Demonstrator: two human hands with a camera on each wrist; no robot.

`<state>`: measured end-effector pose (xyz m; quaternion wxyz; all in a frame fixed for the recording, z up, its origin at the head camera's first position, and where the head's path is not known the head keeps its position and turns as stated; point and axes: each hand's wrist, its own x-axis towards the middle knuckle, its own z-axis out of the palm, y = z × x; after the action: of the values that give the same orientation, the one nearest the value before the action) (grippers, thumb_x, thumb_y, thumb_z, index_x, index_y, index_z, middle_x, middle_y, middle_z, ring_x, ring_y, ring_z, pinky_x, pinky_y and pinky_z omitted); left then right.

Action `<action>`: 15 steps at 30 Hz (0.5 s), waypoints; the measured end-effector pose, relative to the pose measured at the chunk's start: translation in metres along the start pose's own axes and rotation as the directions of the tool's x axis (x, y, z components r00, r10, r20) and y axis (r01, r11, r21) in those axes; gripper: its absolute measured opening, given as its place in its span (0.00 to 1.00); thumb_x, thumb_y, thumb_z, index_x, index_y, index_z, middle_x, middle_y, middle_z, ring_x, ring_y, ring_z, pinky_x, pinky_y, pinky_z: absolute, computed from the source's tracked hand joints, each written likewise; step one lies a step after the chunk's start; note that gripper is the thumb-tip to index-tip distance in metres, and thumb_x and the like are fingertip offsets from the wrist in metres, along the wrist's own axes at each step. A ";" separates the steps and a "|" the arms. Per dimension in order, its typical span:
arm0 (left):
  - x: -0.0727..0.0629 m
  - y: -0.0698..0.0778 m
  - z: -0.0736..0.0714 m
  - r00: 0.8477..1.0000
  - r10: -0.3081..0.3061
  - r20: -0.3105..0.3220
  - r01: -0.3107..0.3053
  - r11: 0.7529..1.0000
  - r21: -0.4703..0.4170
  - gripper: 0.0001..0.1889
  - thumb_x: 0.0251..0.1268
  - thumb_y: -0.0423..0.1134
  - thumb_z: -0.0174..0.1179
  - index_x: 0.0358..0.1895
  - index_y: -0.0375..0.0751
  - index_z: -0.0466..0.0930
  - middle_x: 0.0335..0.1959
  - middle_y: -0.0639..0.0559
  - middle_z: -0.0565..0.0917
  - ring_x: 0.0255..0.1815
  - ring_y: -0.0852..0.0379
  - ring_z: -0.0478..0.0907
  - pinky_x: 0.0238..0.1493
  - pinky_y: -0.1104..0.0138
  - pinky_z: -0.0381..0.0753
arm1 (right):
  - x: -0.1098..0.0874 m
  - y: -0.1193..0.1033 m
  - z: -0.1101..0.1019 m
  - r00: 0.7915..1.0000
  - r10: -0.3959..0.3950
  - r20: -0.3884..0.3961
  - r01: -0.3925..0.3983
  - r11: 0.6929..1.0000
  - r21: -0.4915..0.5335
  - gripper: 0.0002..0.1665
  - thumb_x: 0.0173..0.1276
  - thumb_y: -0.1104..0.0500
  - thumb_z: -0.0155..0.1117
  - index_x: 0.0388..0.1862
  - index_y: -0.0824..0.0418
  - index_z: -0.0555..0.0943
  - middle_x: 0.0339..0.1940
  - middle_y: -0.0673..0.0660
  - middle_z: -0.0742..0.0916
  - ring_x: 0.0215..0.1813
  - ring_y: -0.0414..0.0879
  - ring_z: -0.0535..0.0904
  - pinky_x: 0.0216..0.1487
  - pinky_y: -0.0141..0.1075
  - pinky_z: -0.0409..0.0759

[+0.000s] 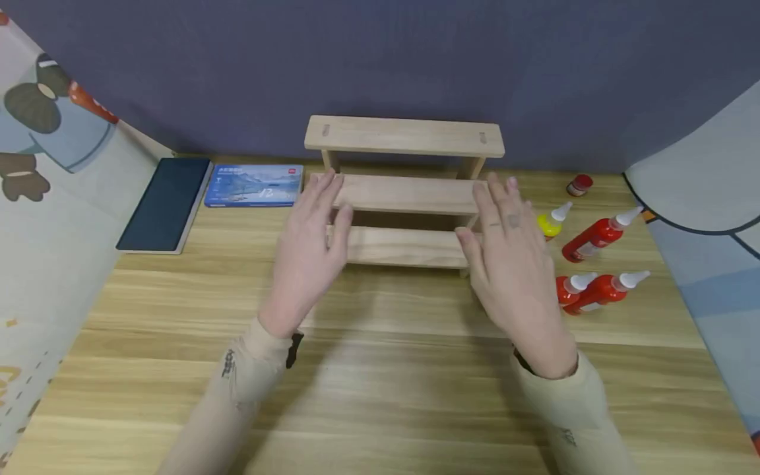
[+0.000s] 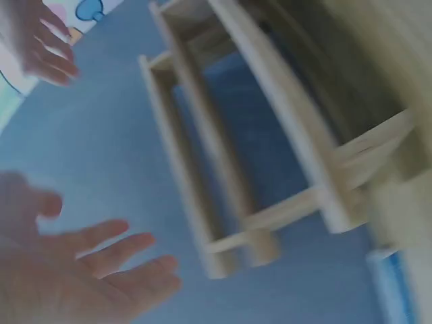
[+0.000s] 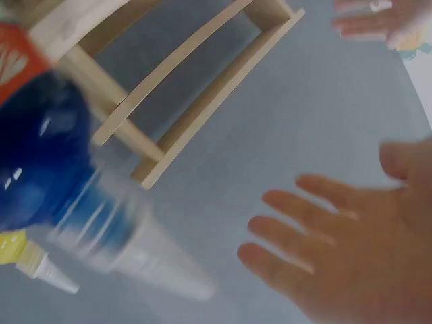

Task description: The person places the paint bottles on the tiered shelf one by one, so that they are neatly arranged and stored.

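Note:
A three-step wooden rack stands against the dark backdrop in the head view. My left hand, fingers extended, overlaps the rack's left end there. Across from it, my right hand overlaps the right end with straight fingers. Both wrist views show a gap between the rack and the palms, with nothing in the left hand or the right hand. Close to the right wrist camera is a bottle of blue liquid with a white nozzle; the head view hides it behind the right hand.
Right of the rack stand several red bottles with white nozzles, a yellow bottle and a small red-capped jar. Left of it lie a blue flat box and a dark-covered book. Patterned cloth walls flank the table.

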<state>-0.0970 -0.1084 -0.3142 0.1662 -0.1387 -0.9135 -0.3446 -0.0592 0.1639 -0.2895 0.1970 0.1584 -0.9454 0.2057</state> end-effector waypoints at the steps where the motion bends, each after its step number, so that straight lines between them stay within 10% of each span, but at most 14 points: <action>1: 0.004 -0.007 0.002 0.999 -0.024 -0.045 0.020 0.995 -0.095 0.27 0.90 0.46 0.45 0.79 0.31 0.69 0.78 0.35 0.71 0.81 0.39 0.65 0.88 0.50 0.56 | 0.001 0.002 -0.002 0.999 0.017 -0.040 -0.017 1.000 0.015 0.36 0.89 0.47 0.50 0.83 0.70 0.64 0.83 0.69 0.68 0.84 0.66 0.59 0.84 0.65 0.61; 6: 0.017 -0.042 0.010 0.965 -0.208 -0.162 0.121 0.895 -0.430 0.21 0.88 0.33 0.49 0.74 0.25 0.72 0.74 0.32 0.74 0.75 0.40 0.72 0.80 0.54 0.74 | 0.002 0.014 -0.015 0.973 0.106 -0.206 -0.069 0.981 0.179 0.42 0.89 0.34 0.39 0.80 0.66 0.72 0.74 0.65 0.79 0.66 0.66 0.78 0.51 0.57 0.85; 12: 0.020 -0.064 0.012 0.926 -0.373 -0.049 0.269 0.749 -0.605 0.24 0.89 0.32 0.45 0.80 0.28 0.63 0.81 0.36 0.66 0.76 0.42 0.71 0.77 0.62 0.76 | 0.000 0.032 -0.029 0.931 0.216 -0.295 -0.030 0.849 0.527 0.26 0.91 0.50 0.45 0.74 0.62 0.77 0.66 0.59 0.85 0.67 0.49 0.80 0.67 0.29 0.77; 15: 0.021 -0.068 0.013 0.913 -0.406 0.040 0.319 0.650 -0.690 0.25 0.90 0.32 0.41 0.82 0.26 0.58 0.81 0.34 0.65 0.77 0.43 0.70 0.75 0.66 0.78 | -0.005 0.039 -0.033 0.924 0.254 -0.287 -0.024 0.786 0.618 0.23 0.91 0.55 0.44 0.73 0.62 0.77 0.65 0.57 0.85 0.64 0.48 0.80 0.68 0.30 0.79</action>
<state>-0.1442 -0.1462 -0.3547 0.0849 0.0164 -0.7191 -0.6895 -0.0591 0.2136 -0.2765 0.2877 0.1018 -0.7877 0.5351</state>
